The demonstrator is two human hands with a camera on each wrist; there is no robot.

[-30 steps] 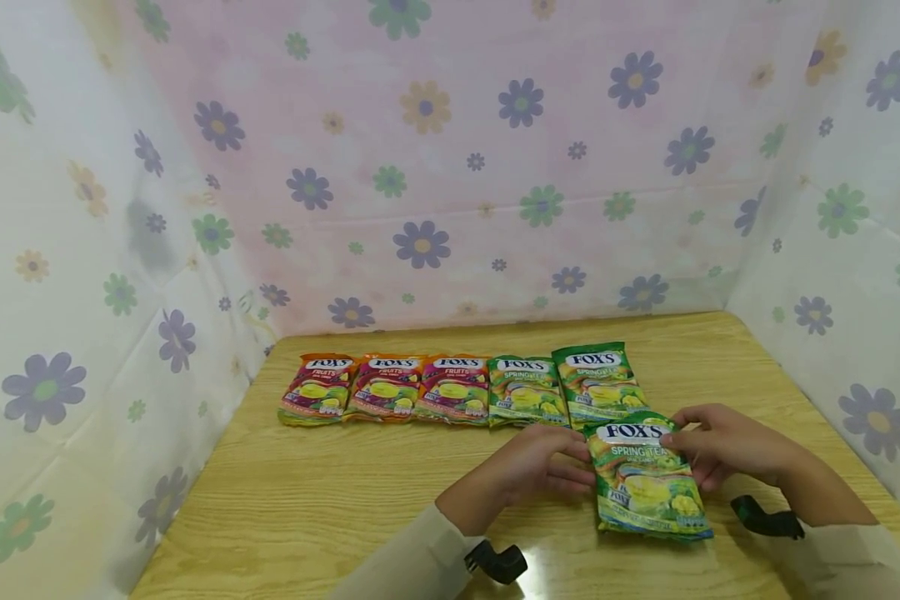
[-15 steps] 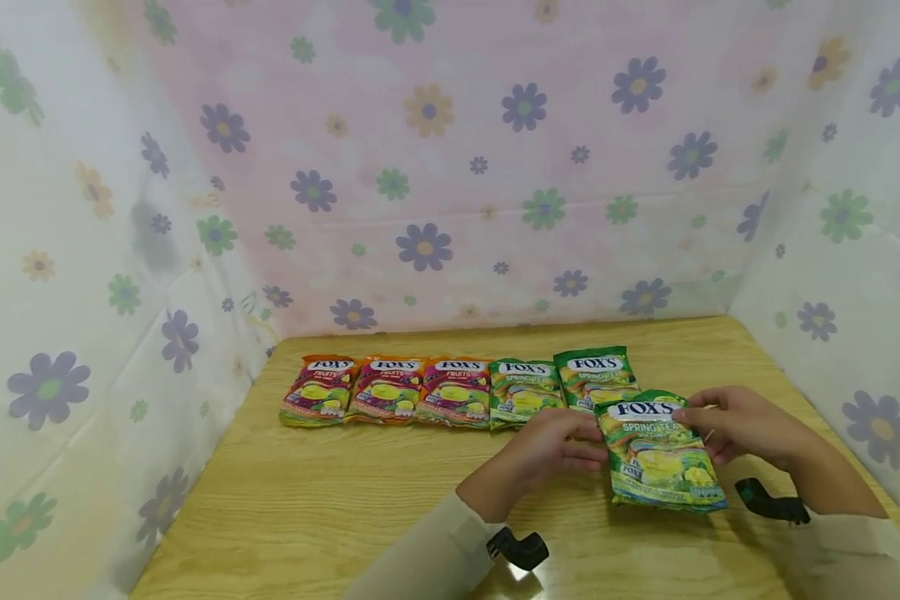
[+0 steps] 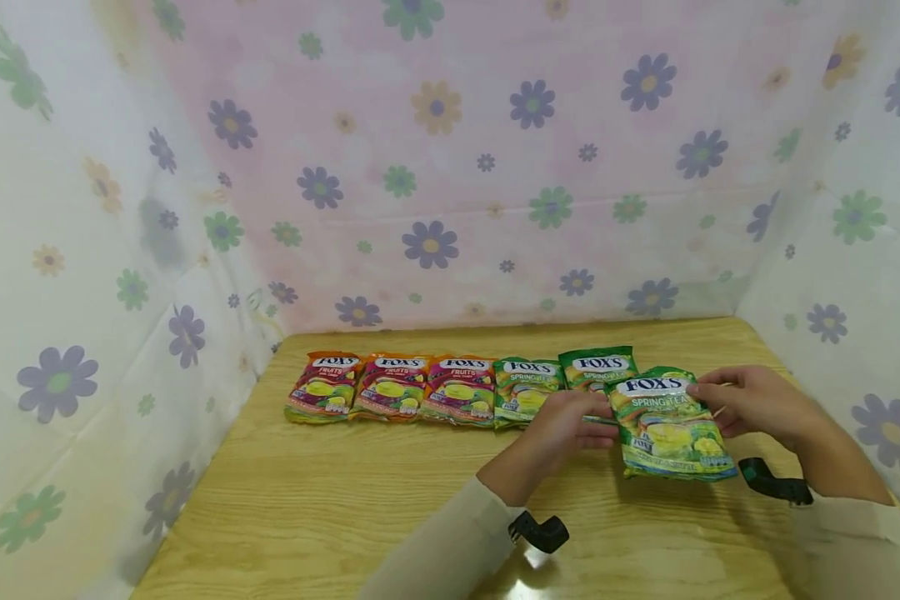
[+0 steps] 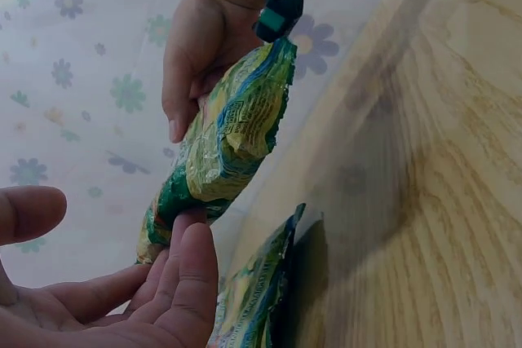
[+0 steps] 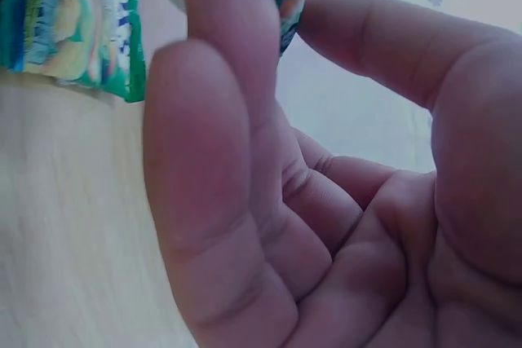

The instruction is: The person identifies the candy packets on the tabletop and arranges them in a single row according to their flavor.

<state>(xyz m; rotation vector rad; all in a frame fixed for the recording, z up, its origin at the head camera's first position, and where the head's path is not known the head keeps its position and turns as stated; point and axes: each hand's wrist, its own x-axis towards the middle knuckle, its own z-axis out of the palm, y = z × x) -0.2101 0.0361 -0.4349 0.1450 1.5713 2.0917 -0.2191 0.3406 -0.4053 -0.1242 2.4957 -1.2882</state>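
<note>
My right hand (image 3: 753, 404) pinches the upper right edge of a green Fox's Spring Tea candy bag (image 3: 675, 429), thumb on its front. The bag is lifted off the table and tilted, its printed face toward the head camera. In the left wrist view, the fingers of my left hand (image 4: 155, 303) touch the bag's underside near its top end, with the thumb standing apart. Just behind the held bag lies another green candy bag (image 3: 594, 367), partly covered by it. My left hand hides part of the neighbouring green bag (image 3: 525, 387).
Three red-orange Fox's Fruits candy bags (image 3: 392, 387) continue the row to the left on the wooden table (image 3: 330, 508). Flower-patterned cloth (image 3: 487, 183) walls in the back and both sides. A black wrist device (image 3: 776, 483) sits at each sleeve.
Both hands have moved away from the body and slightly right, carrying the candy bag up toward the right end of the row. It now overlaps more of the green bag behind.
</note>
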